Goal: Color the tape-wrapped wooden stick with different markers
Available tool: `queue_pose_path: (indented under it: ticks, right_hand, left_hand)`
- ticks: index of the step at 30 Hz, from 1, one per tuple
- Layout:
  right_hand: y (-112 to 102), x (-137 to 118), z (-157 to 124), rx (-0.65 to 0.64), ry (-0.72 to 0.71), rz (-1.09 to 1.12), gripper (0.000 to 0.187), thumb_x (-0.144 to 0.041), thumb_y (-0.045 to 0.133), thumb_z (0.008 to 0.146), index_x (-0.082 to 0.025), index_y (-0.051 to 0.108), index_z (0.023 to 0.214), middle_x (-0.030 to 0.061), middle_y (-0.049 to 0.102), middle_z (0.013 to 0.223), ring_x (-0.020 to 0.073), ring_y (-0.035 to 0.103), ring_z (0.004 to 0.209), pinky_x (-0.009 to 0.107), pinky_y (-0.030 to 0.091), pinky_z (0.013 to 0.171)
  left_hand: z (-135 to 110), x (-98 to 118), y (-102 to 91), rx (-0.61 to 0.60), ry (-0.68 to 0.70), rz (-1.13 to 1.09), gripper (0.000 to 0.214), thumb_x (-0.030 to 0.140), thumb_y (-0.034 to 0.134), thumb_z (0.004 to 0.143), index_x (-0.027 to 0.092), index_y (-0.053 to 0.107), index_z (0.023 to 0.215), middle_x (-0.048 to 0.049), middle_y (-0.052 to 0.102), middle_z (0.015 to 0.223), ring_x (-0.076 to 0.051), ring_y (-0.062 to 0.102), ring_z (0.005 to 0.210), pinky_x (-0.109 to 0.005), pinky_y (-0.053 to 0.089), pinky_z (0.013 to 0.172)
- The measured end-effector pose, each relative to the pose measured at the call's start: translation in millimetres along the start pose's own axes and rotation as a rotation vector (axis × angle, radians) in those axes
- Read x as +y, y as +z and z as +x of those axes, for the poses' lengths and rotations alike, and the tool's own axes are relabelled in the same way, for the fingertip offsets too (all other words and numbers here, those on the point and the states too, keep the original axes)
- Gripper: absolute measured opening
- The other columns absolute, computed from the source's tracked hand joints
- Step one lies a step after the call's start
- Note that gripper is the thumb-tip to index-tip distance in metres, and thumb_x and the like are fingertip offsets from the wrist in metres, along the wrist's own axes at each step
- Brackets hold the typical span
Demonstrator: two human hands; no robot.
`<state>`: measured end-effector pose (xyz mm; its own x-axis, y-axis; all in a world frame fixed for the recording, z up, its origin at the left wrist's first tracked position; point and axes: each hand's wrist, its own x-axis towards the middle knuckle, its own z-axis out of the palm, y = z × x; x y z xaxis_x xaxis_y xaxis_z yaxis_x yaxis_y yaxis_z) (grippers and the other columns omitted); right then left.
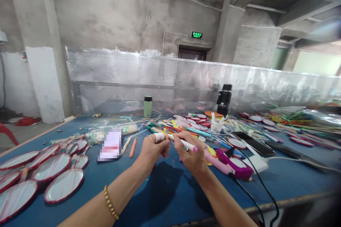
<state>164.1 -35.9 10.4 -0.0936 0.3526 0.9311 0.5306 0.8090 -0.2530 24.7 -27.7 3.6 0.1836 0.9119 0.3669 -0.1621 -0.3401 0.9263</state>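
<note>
Our left hand (pixel 150 150) pinches a flat stick (pixel 167 134), thumb and finger nearly together; our right hand (pixel 194 156) curls its fingers closely around a white pen (pixel 188 144). Both are nearer us than the green flask (pixel 148 108), rightward of it; red-rimmed discs (pixel 64 186) lie to its left.

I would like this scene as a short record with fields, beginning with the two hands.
Left hand: pinches a small flat piece
Right hand: holds a white-and-pink pen
Pen against piece: contact too small to tell
Left wrist: gold bead bracelet
Surface: blue table
Table, left: red-rimmed discs
Table, right: purple device, dark phone
Table, back: green bottle, black bottle
</note>
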Motion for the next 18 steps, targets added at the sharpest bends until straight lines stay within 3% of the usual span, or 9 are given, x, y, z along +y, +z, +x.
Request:
queue_pose_path:
  ticks: [9,18]
  right_hand:
    - [-0.4,-0.7,-1.2,0.0,0.069,0.03,0.014,-0.023,0.054,0.088,-0.019,0.063,0.078,-0.0012,0.063,0.062,0.0092,0.054,0.049,0.021,0.044,0.049]
    - [2.1,1.9,-1.5,0.024,-0.027,-0.021,0.014,-0.02,0.054,0.088,-0.019,0.062,0.076,-0.002,0.062,0.063,0.009,0.054,0.052,0.02,0.044,0.052]
  left_hand:
    - [0.8,-1.8,-1.3,-0.003,-0.001,0.006,0.018,0.031,0.065,0.07,0.015,0.061,0.063,0.0026,0.054,0.043,-0.01,0.047,0.041,-0.023,0.04,0.046]
    - [1.3,-3.2,-0.5,-0.006,0.007,0.014,0.023,0.031,0.064,0.072,0.015,0.058,0.056,0.0018,0.054,0.042,-0.009,0.047,0.041,-0.022,0.04,0.046]
